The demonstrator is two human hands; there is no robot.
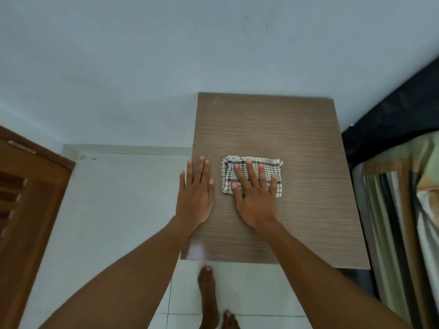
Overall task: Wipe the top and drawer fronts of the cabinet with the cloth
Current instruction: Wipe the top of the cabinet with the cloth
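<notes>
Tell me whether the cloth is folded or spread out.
Folded: the cloth lies as a small layered pad under the right hand.

head | worn high, looks steeply down | close over cabinet top (273, 129)

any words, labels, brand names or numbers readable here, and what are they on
No text can be read in this picture.
The checked cloth under the right hand shows only a grid pattern.
The cabinet top shows only wood grain.
The striped fabric on the right bears no lettering.
</notes>
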